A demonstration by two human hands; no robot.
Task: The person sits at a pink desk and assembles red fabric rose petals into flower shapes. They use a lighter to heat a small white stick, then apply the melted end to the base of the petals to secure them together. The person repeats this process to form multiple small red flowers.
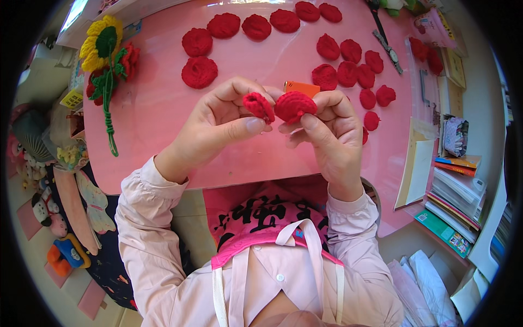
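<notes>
Above the near part of the pink table, my left hand pinches a small folded red crocheted piece between thumb and fingers. A rounded red crocheted petal is in my right hand, its lower edge under my thumb. The two pieces are held side by side, very close together; whether they touch I cannot tell. Just beyond the right-hand piece lies an orange lighter, partly hidden. Larger red crocheted pieces form a curved row at the far left and back. Several smaller ones are grouped on the right.
Crocheted flowers with green stems, one yellow, lie at the left. A wristwatch rests at the back right. Near the right edge are a clear plastic box and a cream board. Stacked books and folders stand beyond.
</notes>
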